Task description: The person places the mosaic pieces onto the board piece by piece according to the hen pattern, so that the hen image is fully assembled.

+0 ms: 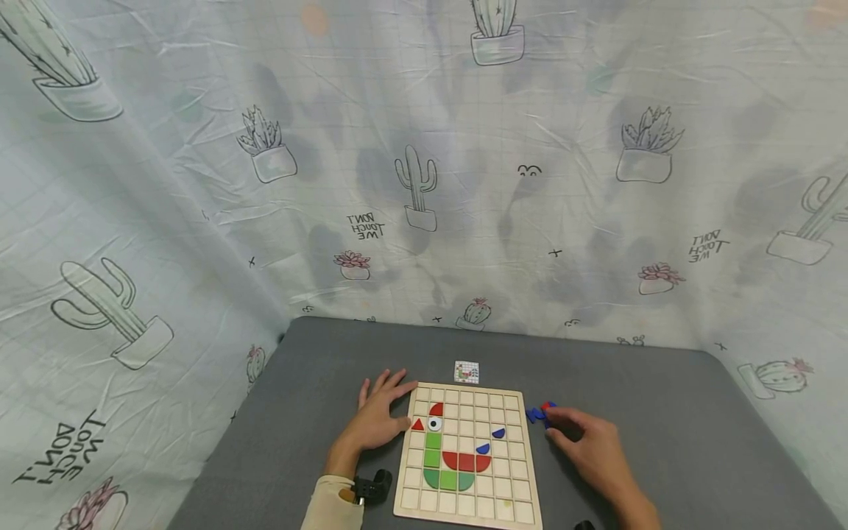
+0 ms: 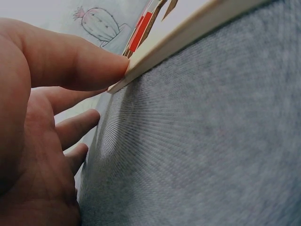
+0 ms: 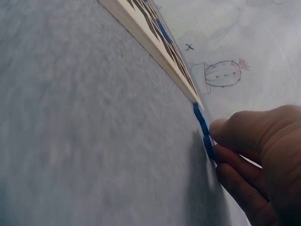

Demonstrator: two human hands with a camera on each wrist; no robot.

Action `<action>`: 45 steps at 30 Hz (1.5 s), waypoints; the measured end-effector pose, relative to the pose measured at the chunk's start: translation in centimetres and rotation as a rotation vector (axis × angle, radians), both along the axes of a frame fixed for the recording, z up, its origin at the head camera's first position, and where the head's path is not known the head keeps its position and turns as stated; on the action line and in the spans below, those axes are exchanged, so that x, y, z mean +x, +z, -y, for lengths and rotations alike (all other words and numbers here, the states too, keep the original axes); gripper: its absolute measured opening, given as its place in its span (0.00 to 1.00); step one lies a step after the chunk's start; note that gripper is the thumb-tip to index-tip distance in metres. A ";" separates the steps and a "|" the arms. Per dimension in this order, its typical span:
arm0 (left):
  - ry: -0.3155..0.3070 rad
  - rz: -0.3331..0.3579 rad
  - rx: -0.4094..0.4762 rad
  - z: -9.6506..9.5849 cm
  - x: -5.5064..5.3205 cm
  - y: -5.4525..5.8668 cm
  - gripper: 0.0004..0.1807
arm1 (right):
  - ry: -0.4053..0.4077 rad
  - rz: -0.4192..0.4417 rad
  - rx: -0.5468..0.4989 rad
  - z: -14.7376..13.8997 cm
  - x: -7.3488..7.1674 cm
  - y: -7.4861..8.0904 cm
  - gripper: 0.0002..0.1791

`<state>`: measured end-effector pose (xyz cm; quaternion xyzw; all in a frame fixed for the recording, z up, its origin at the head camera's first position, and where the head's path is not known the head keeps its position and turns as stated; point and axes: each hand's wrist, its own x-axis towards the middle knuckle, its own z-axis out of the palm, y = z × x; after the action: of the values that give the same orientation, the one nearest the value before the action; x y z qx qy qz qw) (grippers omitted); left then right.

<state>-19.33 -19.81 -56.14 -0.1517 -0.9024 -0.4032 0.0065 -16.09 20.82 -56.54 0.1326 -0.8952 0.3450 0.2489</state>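
Here we have the wooden grid board (image 1: 503, 487) lying flat, slightly turned, between the two hands, and what a bright figure on it: a green column (image 1: 432, 449) under a round eye piece (image 1: 434, 423), a red triangle (image 1: 418, 424) beside the eye, a red row (image 1: 467, 462) across the middle, two blue pieces (image 1: 499, 433) up to its right. Over on the left flank, our left hand (image 1: 376, 421) has its fingers spread, gripping nothing, the thumb pressed to the board's edge and the index finger reaching its top corner. On the right, our right hand (image 1: 592, 445) comes in low, thumb and fingers bent at the loose pieces (image 1: 534, 415), blue and red, just off the board's right edge; whether they're pinching one, we can't tell. Above the board's top edge we spot a small picture card (image 1: 467, 372). A pale sleeve (image 1: 334, 504) and a black wrist device (image 1: 379, 487) sit on the left arm. All this plays out on a dark grey tabletop (image 1: 311, 383), with a pale, wrinkled curtain (image 1: 464, 243) behind and at the sides, printed with potted cacti and black lettering.
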 end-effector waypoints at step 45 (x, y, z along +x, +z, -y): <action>-0.001 0.002 -0.011 0.0 0.1 0.2 0.37 | 0.162 0.251 0.010 5.9 0.1 1.1 0.18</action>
<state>-19.26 -19.84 -55.99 -0.1518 -0.9047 -0.3982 0.0045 -15.99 14.90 -55.40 0.1615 -0.9073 0.3737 0.1054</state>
